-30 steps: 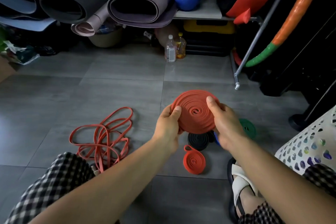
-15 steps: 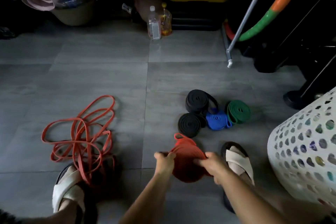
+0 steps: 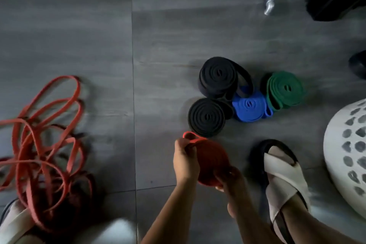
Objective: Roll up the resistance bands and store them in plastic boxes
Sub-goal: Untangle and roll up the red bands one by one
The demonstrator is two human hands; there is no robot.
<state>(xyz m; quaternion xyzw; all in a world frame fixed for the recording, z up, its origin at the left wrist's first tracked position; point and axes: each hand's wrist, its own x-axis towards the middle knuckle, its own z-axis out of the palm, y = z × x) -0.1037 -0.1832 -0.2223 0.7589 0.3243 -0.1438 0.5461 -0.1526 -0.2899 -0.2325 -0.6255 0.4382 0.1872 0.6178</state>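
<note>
A rolled red resistance band (image 3: 212,161) sits low over the grey floor between my hands. My left hand (image 3: 185,161) grips its left edge, fingers curled over the rim near a small loose red loop. My right hand (image 3: 229,179) holds the roll's lower right edge. Just beyond lie two black rolled bands (image 3: 207,117) (image 3: 217,76), a blue roll (image 3: 249,108) and a green roll (image 3: 284,89), close together on the floor. A tangle of loose red bands (image 3: 43,144) lies at the left.
A white perforated plastic basket (image 3: 348,156) stands at the right edge. My right foot in a white sandal (image 3: 281,178) rests beside it; my left sandal (image 3: 13,222) is under the red tangle. A metal rack leg (image 3: 269,4) and dark equipment sit at the top right.
Both hands lowered the red roll from chest height down to just above the floor, over the spot where a smaller red roll lay. The camera tilted downward.
</note>
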